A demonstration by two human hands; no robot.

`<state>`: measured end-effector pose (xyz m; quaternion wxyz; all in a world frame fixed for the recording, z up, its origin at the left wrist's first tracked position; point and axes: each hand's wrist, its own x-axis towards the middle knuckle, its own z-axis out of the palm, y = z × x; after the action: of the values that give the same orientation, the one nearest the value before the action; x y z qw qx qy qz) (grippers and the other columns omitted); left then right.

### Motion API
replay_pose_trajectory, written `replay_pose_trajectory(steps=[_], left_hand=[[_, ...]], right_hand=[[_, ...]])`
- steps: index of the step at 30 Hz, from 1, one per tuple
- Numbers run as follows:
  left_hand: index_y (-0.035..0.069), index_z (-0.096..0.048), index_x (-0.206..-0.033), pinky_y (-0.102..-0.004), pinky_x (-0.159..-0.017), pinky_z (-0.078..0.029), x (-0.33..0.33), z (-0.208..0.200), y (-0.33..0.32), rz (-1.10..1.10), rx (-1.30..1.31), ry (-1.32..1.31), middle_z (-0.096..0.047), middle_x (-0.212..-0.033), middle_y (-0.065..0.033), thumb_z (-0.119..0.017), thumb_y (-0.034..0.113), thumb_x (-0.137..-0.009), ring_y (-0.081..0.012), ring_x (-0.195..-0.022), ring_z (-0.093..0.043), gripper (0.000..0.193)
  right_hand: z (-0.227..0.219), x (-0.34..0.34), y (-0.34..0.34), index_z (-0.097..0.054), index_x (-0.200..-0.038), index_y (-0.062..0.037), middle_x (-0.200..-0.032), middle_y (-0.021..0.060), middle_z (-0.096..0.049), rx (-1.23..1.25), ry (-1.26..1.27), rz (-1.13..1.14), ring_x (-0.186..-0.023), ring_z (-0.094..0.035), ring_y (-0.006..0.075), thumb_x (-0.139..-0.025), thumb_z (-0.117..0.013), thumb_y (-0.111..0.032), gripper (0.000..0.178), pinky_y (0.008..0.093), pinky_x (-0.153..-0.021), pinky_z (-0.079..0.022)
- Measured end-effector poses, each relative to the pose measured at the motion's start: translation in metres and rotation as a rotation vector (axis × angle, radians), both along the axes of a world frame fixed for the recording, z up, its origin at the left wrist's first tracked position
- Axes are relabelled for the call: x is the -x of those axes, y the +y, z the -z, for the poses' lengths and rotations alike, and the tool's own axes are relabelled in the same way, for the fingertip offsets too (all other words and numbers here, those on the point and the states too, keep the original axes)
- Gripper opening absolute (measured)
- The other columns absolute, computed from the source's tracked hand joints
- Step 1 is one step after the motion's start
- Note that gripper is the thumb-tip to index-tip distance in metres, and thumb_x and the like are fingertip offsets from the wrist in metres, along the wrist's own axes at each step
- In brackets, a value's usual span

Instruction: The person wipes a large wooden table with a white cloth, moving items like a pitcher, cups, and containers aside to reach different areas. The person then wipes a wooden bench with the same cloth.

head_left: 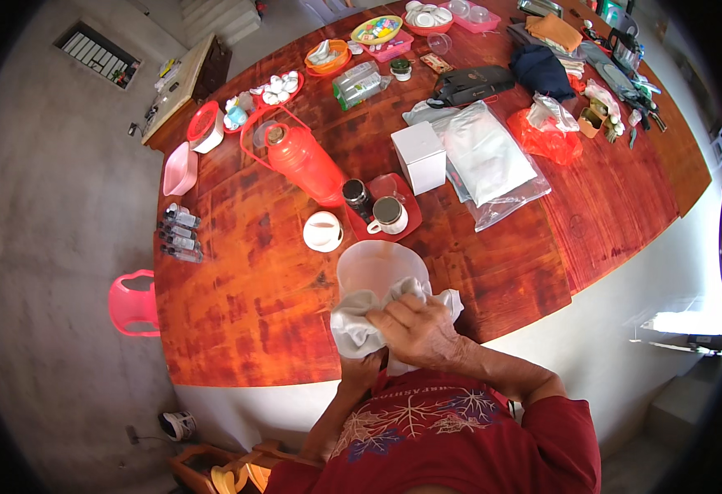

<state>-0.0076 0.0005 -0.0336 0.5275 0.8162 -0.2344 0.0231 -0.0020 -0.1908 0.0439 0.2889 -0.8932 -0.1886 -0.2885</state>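
Note:
A translucent plastic container is tilted in front of me at the table's near edge, its round side away from me. A crumpled white cloth is draped over its near part. My right hand is closed on the cloth, its knuckles up, pressing it against the container. Lower and to the left, my left hand holds the container from beneath; the cloth hides most of its fingers. Just beyond stand a white lidded cup, a dark flask and a white mug on a red tray.
A large red thermos stands left of the tray, a white box to its right. Clear plastic packaging lies beyond. Several small bottles line the left edge near a pink chair. Baskets and bags fill the table's far side.

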Motion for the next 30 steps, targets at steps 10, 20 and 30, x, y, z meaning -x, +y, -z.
replay_pose_trajectory(steps=[10, 20, 30], left_hand=[[0.003, -0.060, -0.072, -0.0371, -0.045, -0.044, 0.001, -0.034, -0.013, 0.172, -0.186, -0.057, -0.054, -0.058, -0.0138, -0.073, 0.010, -0.077, -0.0299, -0.050, -0.057, 0.016], [0.004, -0.060, -0.080, -0.0417, -0.049, -0.047, 0.019, -0.007, -0.003, 0.263, -0.205, 0.145, -0.058, -0.065, -0.0164, -0.071, 0.012, -0.075, -0.0356, -0.056, -0.060, 0.014], [0.005, -0.066, -0.083, -0.0372, -0.047, -0.046, 0.029, -0.005, 0.010, 0.095, -0.134, 0.050, -0.060, -0.067, -0.0126, -0.074, 0.013, -0.076, -0.0310, -0.054, -0.060, 0.012]], right_hand=[[0.019, 0.013, -0.048, -0.059, -0.085, -0.0048, -0.073, 0.0112, -0.059, -0.142, 0.984, -0.483, -0.065, -0.060, 0.0258, -0.091, -0.052, -0.016, 0.014, 0.0384, -0.060, -0.047], [0.057, -0.010, -0.010, -0.057, -0.084, -0.0029, -0.070, 0.0035, -0.059, -1.425, 0.708, 0.191, -0.063, -0.056, 0.0091, -0.095, -0.054, -0.020, 0.020, 0.0302, -0.056, -0.045], [0.054, -0.009, -0.041, -0.056, -0.089, -0.0036, -0.080, 0.0087, -0.057, 0.109, 0.273, -0.129, -0.079, -0.057, 0.0271, -0.071, -0.062, -0.009, 0.020, 0.0401, -0.059, -0.050]])
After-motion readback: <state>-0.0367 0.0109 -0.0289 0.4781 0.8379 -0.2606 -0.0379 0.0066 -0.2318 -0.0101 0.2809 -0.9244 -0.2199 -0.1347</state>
